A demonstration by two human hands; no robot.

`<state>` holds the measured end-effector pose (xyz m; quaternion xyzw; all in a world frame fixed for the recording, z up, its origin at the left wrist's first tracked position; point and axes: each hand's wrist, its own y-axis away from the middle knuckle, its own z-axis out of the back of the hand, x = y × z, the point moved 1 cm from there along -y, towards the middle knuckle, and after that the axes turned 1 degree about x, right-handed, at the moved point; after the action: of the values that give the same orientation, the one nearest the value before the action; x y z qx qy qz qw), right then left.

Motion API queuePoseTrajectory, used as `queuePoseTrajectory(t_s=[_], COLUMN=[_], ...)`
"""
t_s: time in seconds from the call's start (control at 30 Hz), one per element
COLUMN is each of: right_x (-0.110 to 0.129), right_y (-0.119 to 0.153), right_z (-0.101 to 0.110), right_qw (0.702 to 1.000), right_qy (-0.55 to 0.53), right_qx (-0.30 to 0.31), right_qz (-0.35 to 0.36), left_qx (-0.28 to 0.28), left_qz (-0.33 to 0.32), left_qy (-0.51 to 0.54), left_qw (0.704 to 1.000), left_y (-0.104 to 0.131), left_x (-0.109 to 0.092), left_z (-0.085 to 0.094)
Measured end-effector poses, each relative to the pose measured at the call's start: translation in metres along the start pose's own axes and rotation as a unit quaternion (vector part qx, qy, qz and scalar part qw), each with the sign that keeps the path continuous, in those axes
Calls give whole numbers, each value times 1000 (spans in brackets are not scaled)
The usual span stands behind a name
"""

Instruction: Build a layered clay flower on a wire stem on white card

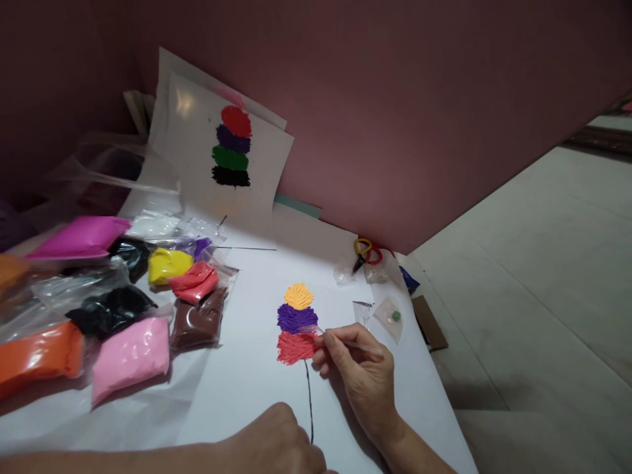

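Note:
My right hand (363, 378) pinches a thin, clear stick-like tool (363, 345), its tip at the boundary of the purple and red clay. Three textured clay patches are stacked on the white paper (247, 382): yellow-orange clay (299, 296) on top, purple clay (297, 318) in the middle and red clay (295, 347) below. From the red patch a thin black line (309, 395) runs down the sheet. My left hand (281, 438) rests low on the paper beside that line, back up and fingers bent; its fingertips are cut off by the frame's edge.
Several bags of coloured clay lie at left, among them pink clay (132, 359), brown clay (200, 319) and orange clay (42, 355). Behind, a sheet with a clay figure (192, 145) leans on the wall. Scissors (363, 253) and small plastic bags (390, 317) sit at right.

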<state>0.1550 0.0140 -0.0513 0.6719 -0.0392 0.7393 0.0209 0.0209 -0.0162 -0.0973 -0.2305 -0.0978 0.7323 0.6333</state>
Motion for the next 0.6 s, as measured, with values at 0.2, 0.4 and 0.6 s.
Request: queuePoseTrajectory(t_s=[0.2, 0.4, 0.6], right_x=[0, 0, 1], right_y=[1, 0, 1], right_z=[1, 0, 0], right_qw=[1000, 1000, 1000], right_qy=[0, 16, -4], right_qx=[-3, 1, 1], right_qz=[1, 4, 8], left_qx=[28, 30, 23], left_qz=[19, 23, 27], left_qy=[24, 25, 26], left_qw=[999, 999, 999], left_y=[3, 3, 4], left_x=[0, 0, 0], left_z=[-1, -8, -7])
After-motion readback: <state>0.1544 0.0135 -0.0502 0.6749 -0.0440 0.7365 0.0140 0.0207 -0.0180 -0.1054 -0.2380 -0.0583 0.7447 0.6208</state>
